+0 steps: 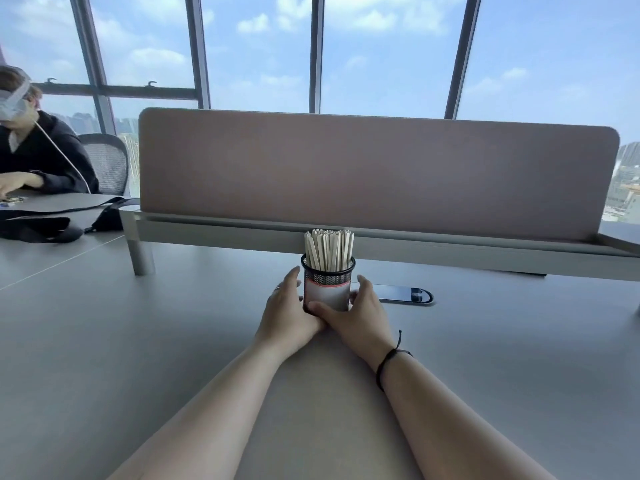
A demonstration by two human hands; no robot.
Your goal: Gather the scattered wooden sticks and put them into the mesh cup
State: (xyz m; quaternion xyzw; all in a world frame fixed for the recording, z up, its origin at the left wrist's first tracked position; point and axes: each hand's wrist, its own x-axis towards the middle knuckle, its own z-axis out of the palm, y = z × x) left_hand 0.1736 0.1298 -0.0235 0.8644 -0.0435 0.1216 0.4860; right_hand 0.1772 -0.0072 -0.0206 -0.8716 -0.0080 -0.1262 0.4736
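Wooden sticks stand upright as a packed bundle inside the black mesh cup, which sits on the grey bench just in front of the pink divider screen. Both hands wrap the cup: the left hand curls its grip around the left wall, the right hand grips the right wall with its thumb across the front label. A black cord bracelet circles the right wrist. A phone lies just right of the cup.
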